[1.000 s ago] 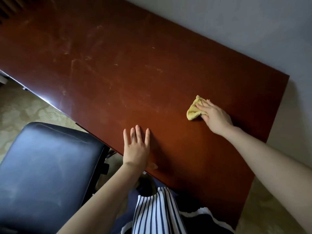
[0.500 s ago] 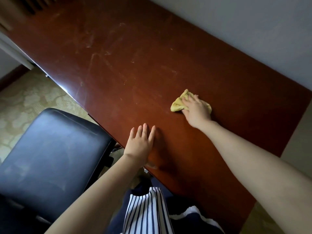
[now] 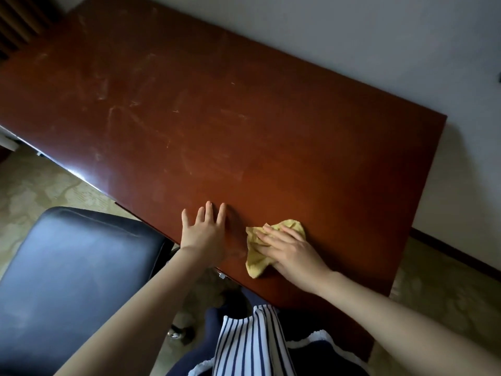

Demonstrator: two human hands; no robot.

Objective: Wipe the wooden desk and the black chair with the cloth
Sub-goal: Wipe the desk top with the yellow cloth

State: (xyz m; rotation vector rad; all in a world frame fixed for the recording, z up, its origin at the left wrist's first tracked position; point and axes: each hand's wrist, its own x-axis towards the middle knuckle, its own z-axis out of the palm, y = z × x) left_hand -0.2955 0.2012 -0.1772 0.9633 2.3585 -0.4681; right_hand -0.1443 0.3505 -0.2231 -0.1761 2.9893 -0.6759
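Cloth (image 3: 255, 264) at bench (image 3: 217, 118) near edge, under our right hand (image 3: 294, 255), fingers straight, pressing flat. Left hand (image 3: 203, 236) fingers spread on bare wood. Cloth looks soft, light, bunches easily: we press its middle.

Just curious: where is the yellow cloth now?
In the head view, the cloth lies near the desk's front edge, under the right hand, beside the left hand.

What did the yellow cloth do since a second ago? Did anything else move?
The right hand slid the yellow cloth over the wooden desk toward the near edge, up close beside the left hand, pressing it flat as before. The left hand stayed flat on the desk, and the black chair stayed put.
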